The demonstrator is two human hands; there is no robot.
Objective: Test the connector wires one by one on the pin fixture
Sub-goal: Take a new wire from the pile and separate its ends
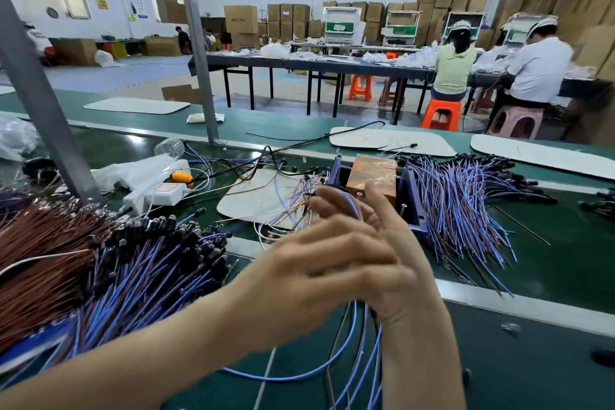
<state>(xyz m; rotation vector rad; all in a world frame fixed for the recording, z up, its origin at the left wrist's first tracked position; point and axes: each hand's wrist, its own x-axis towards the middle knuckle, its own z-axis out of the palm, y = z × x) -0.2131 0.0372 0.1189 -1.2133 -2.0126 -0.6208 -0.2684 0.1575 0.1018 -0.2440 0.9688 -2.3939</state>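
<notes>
– Near the middle of the green belt (pixel 549 359), just this side of the pin fixture (pixel 372 176): is that where the wires are?

– Yes. A bundle of connector wires (pixel 366 319) hangs from between the two hands and trails toward the near edge. The fixture, a copper-coloured block in a dark blue frame, stands just beyond the fingertips.

– How would they handle?

– Light and limp, I'd judge. They are thin insulated leads that droop and loop under their own weight and tangle easily. Each looks to end in a small dark connector, which is probably the stiff part worth pinching; pulling on the lead itself could strain the joint.

– And the grip?

– The left hand (pixel 319 263) reaches in from the near left, back upward, with its fingers curled across the bundle where it leaves the hands. The right hand (pixel 389 243) rises from the near right with its fingers fairly straight, pointing far and left. One blue wire (pixel 353 206) arcs over them, but the blur means I cannot tell whether it is pinched.

– Around them?

– A heap of blue and brown wires (pixel 149 263) on the near left, and a spread of blue wires (pixel 466 206) right of the fixture.
</notes>
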